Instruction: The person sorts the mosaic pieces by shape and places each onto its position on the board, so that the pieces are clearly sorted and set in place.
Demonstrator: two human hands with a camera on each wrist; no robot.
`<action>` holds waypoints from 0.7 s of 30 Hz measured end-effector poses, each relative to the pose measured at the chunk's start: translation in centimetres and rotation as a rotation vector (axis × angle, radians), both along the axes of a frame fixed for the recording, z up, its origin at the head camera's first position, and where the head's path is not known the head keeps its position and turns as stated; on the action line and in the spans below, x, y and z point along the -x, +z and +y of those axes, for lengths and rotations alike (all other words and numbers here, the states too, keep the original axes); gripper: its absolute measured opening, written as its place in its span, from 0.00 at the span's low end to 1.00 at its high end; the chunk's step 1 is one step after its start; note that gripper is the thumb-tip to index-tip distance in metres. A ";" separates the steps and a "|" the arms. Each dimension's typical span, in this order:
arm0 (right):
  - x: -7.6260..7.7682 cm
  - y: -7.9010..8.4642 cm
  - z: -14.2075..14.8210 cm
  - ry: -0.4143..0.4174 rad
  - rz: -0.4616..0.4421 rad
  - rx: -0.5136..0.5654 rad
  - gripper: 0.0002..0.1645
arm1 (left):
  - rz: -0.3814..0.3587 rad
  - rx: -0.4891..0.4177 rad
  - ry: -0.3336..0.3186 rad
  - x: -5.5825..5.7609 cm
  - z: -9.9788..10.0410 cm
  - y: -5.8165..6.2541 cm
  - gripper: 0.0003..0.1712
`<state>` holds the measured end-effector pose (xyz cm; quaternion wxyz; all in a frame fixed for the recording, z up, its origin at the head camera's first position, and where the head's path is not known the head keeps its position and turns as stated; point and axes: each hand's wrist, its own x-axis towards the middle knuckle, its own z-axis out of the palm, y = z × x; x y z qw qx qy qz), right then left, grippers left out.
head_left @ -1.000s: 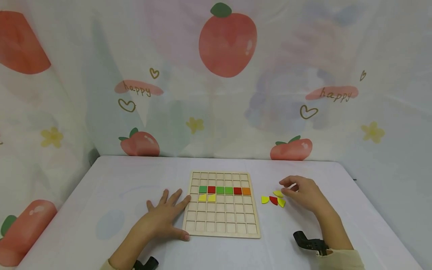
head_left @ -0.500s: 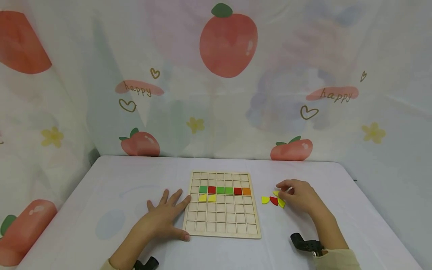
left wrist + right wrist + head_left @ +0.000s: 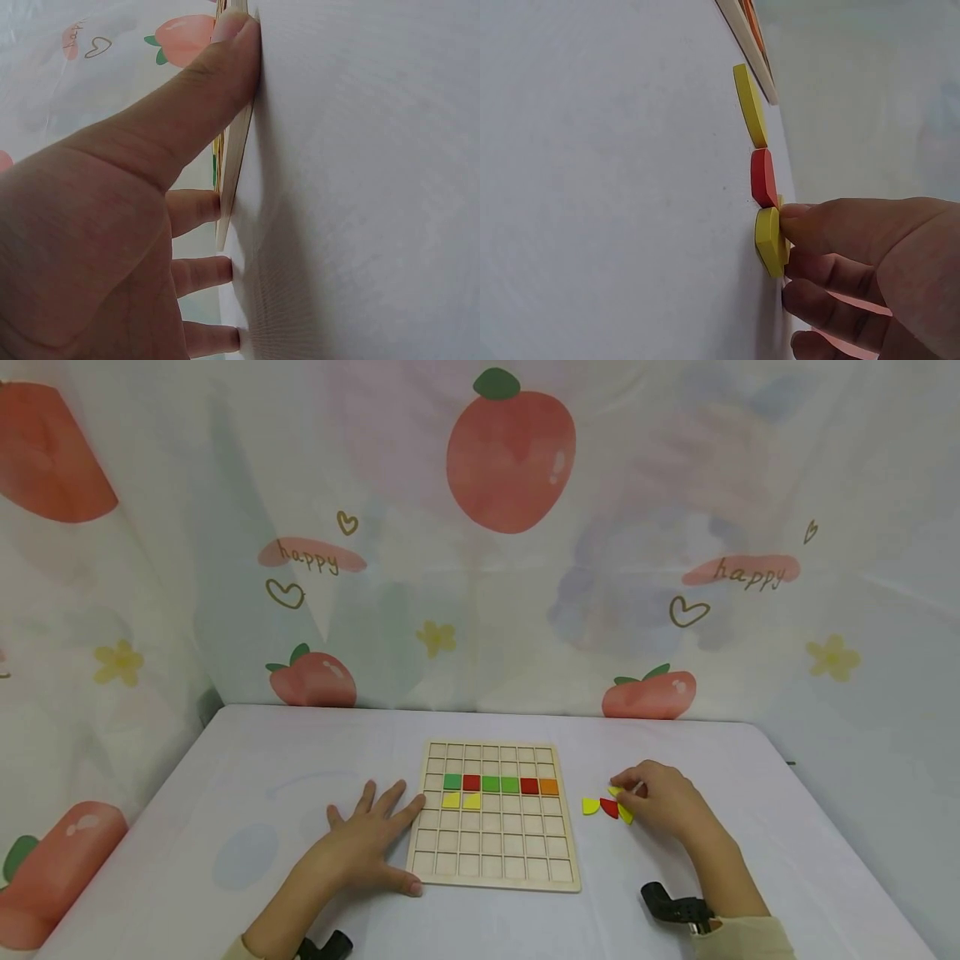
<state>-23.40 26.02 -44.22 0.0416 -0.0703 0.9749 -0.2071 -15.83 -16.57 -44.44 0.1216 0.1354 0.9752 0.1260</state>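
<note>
My left hand (image 3: 367,843) lies spread at the left side of a wooden grid board (image 3: 522,844). Its thumb (image 3: 217,79) and a fingertip touch the board's edge in the left wrist view. To the board's right, my right hand (image 3: 662,797) pinches the far yellow quarter-round piece (image 3: 614,791) between thumb and fingers, mostly hidden by them. Close beside it lie a second yellow piece (image 3: 768,238), a red piece (image 3: 762,178) and a third yellow piece (image 3: 750,106), the last nearest the board.
One board row holds green, red and orange square tiles (image 3: 509,785). Below, two cells carry yellow shapes (image 3: 472,800). The white-covered table (image 3: 300,752) ends at a fruit-printed cloth backdrop (image 3: 480,610). A black wrist device (image 3: 675,906) sits below the right hand.
My right hand has moved left and slightly toward me, its thumb and fingers closing in on the far yellow piece. The left hand and board stay put.
</note>
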 end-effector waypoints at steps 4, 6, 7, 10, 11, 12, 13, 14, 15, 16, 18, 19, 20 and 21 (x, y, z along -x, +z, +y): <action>-0.2 0.1 0.0 0.006 0.007 -0.003 0.09 | 0.001 0.001 -0.002 0.0 0.0 -0.1 0.68; -0.2 0.0 -0.1 0.000 0.006 -0.002 0.07 | 0.005 0.002 -0.006 0.0 0.0 -0.1 0.68; -0.2 0.0 -0.1 0.000 0.006 0.000 0.06 | 0.008 0.002 -0.008 0.0 0.0 -0.1 0.67; -0.2 0.1 -0.1 0.002 0.004 0.001 0.05 | 0.015 -0.001 -0.012 0.0 0.0 -0.1 0.67; -0.2 0.1 -0.1 0.005 0.007 -0.003 0.05 | 0.016 -0.001 -0.012 0.0 0.0 0.0 0.67; -0.2 0.2 0.0 0.008 0.008 -0.009 0.06 | 0.015 -0.001 -0.011 0.0 0.0 0.0 0.67; -0.3 0.3 0.0 0.015 0.007 -0.013 0.08 | 0.015 -0.001 -0.010 0.0 0.0 0.0 0.67; -0.3 0.4 0.1 0.019 0.003 -0.017 0.09 | 0.013 -0.001 -0.009 0.0 0.0 0.0 0.67; -0.4 0.5 0.2 0.023 -0.001 -0.022 0.10 | 0.011 -0.001 -0.007 0.0 0.1 0.0 0.67; -0.4 0.6 0.3 0.027 -0.006 -0.025 0.11 | 0.008 0.000 -0.006 0.0 0.1 0.1 0.67; -0.4 0.7 0.5 0.035 -0.016 -0.026 0.12 | 0.005 0.003 -0.004 0.1 0.2 0.1 0.67; -0.4 0.8 0.5 0.040 -0.020 -0.023 0.13 | 0.004 0.004 -0.003 0.1 0.2 0.1 0.67; -0.4 0.8 0.6 0.041 -0.021 -0.021 0.13 | 0.003 0.005 -0.003 0.1 0.2 0.1 0.67; -0.4 0.8 0.6 0.043 -0.021 -0.018 0.12 | 0.001 0.007 -0.003 0.1 0.3 0.1 0.67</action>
